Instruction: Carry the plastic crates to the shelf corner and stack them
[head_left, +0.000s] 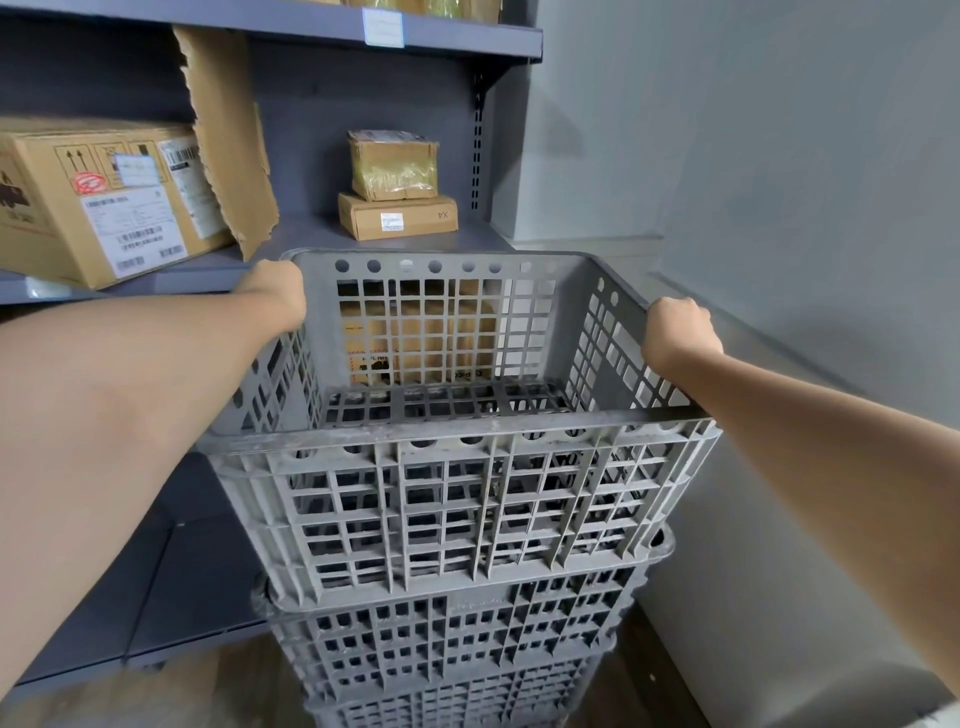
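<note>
Hands grip the top crate (457, 467): the left hand (278, 291) holds its left rim, the right hand (678, 332) its right rim. It sits on stacked crates (457, 639) beside the shelf (363, 234).

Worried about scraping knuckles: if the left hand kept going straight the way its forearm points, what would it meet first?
Probably the torn cardboard sheet leaning on the shelf, just beyond the left hand, whose grip is on the top crate rim. Depth is unclear; it might pass onto the bare shelf board.
</note>
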